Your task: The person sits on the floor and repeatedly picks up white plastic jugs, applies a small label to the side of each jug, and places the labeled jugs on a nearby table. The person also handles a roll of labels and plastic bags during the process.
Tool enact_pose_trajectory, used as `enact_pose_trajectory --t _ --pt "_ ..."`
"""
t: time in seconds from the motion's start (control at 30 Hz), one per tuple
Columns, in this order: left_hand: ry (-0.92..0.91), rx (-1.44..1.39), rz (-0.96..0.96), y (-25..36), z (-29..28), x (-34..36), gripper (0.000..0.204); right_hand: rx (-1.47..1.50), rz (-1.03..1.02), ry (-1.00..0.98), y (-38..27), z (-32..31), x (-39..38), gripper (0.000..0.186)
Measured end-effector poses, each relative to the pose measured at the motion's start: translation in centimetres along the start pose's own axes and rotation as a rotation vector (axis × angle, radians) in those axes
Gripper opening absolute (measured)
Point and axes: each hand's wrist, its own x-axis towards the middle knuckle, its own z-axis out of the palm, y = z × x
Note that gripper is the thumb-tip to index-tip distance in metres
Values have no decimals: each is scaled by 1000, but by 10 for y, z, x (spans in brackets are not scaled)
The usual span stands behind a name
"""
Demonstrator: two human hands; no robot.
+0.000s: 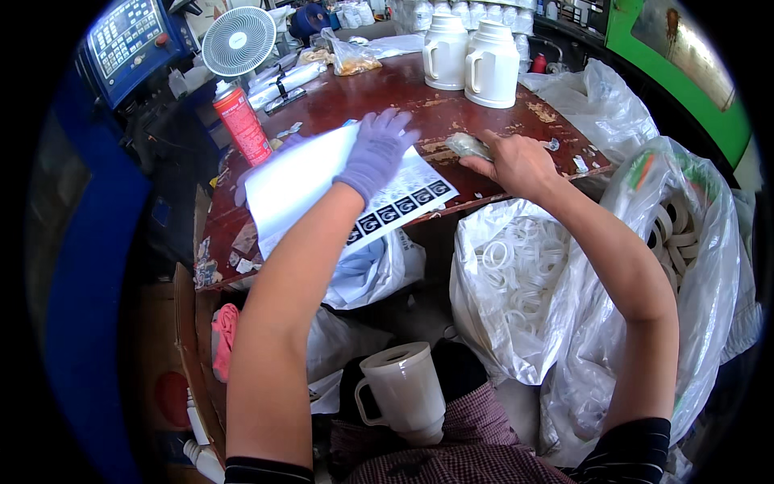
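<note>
My left hand (pixel 376 153), in a pale purple glove, lies with fingers spread on a white sheet (pixel 302 173) that has a row of black square prints. The sheet overhangs the near edge of the red-brown table (pixel 383 93). My bare right hand (pixel 520 161) is closed around a small pale thing (pixel 468 146), seemingly wrapped in clear plastic, over the tabletop to the right of the sheet. Its kind I cannot make out. A cream jug-shaped body with a handle (pixel 403 391) rests on my lap, touched by neither hand.
Two cream handled jugs (pixel 492 68) stand at the table's back. A red spray can (pixel 243 125) and a fan (pixel 239 40) are on the left. Below the right edge hang bags of clear rings (pixel 520 266) and cream rings (pixel 681 234). Another white bag (pixel 395 266) sits beneath the sheet.
</note>
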Motion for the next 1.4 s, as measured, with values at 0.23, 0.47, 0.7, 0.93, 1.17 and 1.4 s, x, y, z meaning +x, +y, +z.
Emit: enact_pose_trajectory --t 0.23,0.47,0.7,0.93,1.17,1.4 --pt "-150 -303 -395 30 -69 -91 56 15 33 -1 12 1 -6 59" --pt "27 -462 -213 53 -72 -137 57 100 -250 120 -35 10 42 63" --pt "227 -372 -298 94 -65 -134 57 8 -518 -45 -107 48 105 61" --pt "287 -292 -318 103 -52 -141 58 -53 -534 -84 -123 72 125 65" --pt "352 -279 -347 109 -39 -143 58 -91 -599 205 -134 78 116 45" --pt "252 -343 -490 121 -36 -147 49 544 -737 150 -210 57 47 20"
